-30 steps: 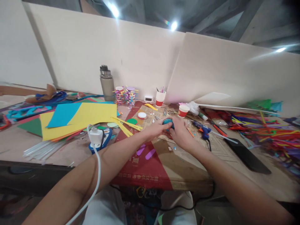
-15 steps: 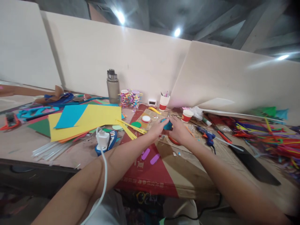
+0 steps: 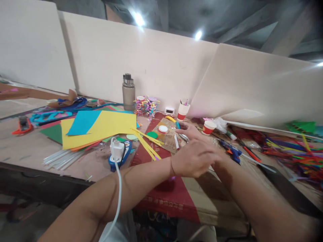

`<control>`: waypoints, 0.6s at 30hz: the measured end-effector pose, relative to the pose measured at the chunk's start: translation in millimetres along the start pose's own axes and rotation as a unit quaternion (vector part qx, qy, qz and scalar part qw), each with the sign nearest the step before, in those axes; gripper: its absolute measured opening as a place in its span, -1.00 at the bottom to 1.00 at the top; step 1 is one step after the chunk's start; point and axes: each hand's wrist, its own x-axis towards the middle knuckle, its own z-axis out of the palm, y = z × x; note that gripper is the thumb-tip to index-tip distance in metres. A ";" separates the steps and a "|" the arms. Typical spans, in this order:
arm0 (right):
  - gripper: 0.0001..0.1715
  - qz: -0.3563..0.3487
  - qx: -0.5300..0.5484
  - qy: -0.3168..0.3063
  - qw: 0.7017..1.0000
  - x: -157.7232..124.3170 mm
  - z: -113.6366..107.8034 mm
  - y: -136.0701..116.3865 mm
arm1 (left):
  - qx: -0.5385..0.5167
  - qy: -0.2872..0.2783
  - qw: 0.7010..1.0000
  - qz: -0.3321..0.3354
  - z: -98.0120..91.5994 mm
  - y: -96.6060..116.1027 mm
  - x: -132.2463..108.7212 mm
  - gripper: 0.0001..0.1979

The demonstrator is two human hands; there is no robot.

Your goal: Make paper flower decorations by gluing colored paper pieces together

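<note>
My right hand (image 3: 192, 131) reaches over the middle of the table with its fingers stretched forward. Its fingertips are beside a blue curved piece (image 3: 178, 125), whose kind I cannot make out; a yellow curved handle (image 3: 171, 119) lies just behind. My left hand (image 3: 195, 159) is closed in front of my right wrist, its fingertips partly hidden, so whatever it holds does not show. Left of the right hand lie a white marker (image 3: 176, 142), a round white-topped lid (image 3: 163, 129) and a green paper disc (image 3: 152, 135). Yellow strips (image 3: 146, 144) are near my left forearm.
Coloured sheets (image 3: 113, 122), a white plug on a blue power strip (image 3: 118, 149) and clear glue sticks (image 3: 60, 158) lie left. A bottle (image 3: 128, 94) stands behind. Right are a paper cup (image 3: 209, 127), a blue glue gun (image 3: 233, 153) and coloured pipe cleaners (image 3: 295, 154).
My hands were together around a blue object; now they are apart. The left hand has come nearer and right, across my right wrist. The right hand has opened. The view has shifted slightly left.
</note>
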 end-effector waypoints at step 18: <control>-0.53 0.021 -0.281 -0.052 0.958 91.9 115.6 -43.5 | -0.022 0.174 0.976 -0.129 -21.2 -23.4 6.3 -0.79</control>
